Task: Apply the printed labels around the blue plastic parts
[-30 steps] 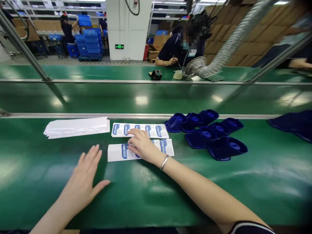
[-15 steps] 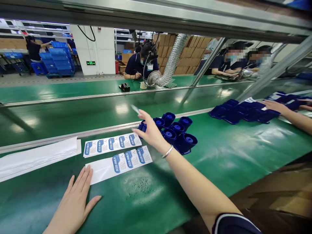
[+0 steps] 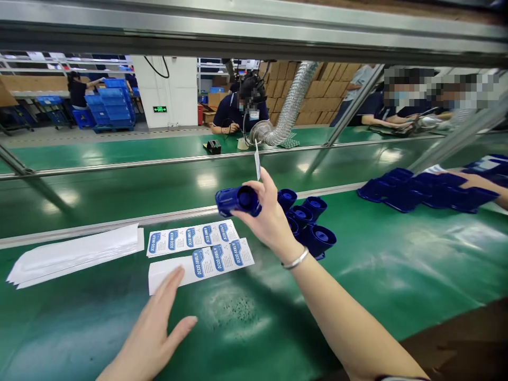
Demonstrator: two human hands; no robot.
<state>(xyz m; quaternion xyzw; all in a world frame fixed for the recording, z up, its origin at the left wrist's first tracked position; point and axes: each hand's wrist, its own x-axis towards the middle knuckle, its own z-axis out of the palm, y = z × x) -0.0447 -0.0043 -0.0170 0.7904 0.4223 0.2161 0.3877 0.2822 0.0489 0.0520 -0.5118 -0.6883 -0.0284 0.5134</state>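
My right hand point(image 3: 270, 219) grips a dark blue plastic housing point(image 3: 229, 202) between thumb and fingers, lifted off the green bench, its round opening facing me. A small label point(image 3: 257, 160) sticks up from a fingertip of the same hand. Over the bare backing at the left end of a label sheet point(image 3: 222, 259) is my left hand point(image 3: 153, 323), fingers extended and holding nothing; whether it touches the sheet I cannot tell. Behind lies another sheet of blue-and-white labels point(image 3: 190, 239). Several more blue housings point(image 3: 317, 239) stand beyond my right wrist.
A pile of white sheets point(image 3: 79, 254) lies at the left. Flat dark blue parts point(image 3: 424, 190) cover the bench at the right, where another person's hand point(image 3: 476, 182) reaches in. A metal beam point(image 3: 254, 32) crosses overhead; a co-worker point(image 3: 242, 108) sits opposite.
My right hand has taken hold of a blue housing and raised it, the label still on its fingertip. My left hand has shifted right over the label sheet.
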